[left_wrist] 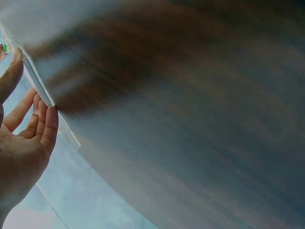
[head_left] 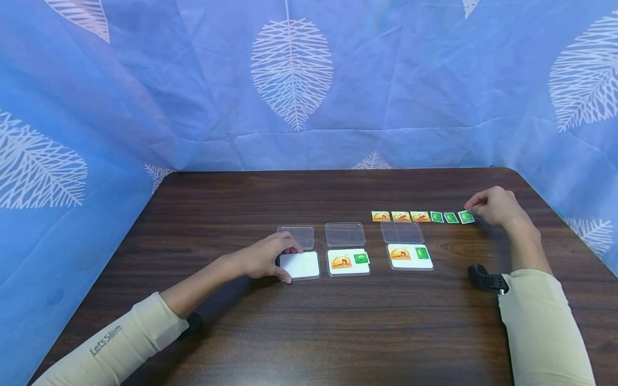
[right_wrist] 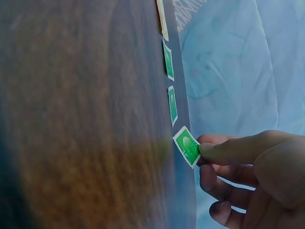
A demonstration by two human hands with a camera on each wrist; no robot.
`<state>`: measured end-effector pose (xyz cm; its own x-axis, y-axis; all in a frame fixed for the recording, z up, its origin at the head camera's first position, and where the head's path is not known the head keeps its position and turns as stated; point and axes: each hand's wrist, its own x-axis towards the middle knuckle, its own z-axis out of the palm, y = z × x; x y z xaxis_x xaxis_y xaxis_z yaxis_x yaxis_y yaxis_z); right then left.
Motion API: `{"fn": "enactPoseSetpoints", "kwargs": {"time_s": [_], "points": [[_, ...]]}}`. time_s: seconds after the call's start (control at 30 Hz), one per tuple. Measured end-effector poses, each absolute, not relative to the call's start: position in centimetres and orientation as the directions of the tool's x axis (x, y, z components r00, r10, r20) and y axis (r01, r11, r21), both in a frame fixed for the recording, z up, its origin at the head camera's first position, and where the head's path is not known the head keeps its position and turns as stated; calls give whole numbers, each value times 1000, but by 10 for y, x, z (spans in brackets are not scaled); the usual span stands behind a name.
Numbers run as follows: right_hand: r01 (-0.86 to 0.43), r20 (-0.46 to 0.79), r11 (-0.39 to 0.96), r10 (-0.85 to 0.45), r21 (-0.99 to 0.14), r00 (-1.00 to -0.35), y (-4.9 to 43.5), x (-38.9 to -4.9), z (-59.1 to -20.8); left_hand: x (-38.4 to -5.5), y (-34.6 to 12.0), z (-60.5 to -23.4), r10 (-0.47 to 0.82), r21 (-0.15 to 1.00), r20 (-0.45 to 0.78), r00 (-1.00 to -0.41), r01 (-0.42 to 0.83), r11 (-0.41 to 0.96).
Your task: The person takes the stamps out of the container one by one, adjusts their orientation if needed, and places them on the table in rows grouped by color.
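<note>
My right hand (head_left: 497, 206) pinches a green stamp (right_wrist: 187, 147) with a white perforated border between thumb and forefinger, at the right end of a row of stamps. The other fingers curl loosely below it in the right wrist view. My left hand (head_left: 267, 256) holds the left clear plastic case (head_left: 319, 271) by its edges, thumb on the near side and fingers on the far side. A blank white card (head_left: 300, 265) lies in that case. Its transparent lid (head_left: 304, 236) lies folded back behind it, partly hidden by the fingers.
Beside it stand a middle case (head_left: 348, 274) and a right case (head_left: 410, 268), both open, their white cards each bearing an orange and a green stamp. Behind them lie orange stamps (head_left: 401, 216) and two more green stamps (head_left: 451, 217). A blue patterned cloth (head_left: 203, 80) surrounds the table.
</note>
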<state>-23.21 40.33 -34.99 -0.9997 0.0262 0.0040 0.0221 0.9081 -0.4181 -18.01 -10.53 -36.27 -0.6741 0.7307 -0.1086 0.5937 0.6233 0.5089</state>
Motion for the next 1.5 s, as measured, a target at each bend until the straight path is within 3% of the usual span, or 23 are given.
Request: {"fn": "enactPoseSetpoints", "kwargs": {"time_s": [0.37, 1.5], "points": [[39, -36, 919, 27, -392, -999, 404, -233, -351, -182, -107, -366, 732, 507, -103, -673, 598, 621], [15, 23, 929, 25, -371, -999, 400, -233, -346, -181, -105, -363, 722, 518, -114, -682, 580, 629]]}}
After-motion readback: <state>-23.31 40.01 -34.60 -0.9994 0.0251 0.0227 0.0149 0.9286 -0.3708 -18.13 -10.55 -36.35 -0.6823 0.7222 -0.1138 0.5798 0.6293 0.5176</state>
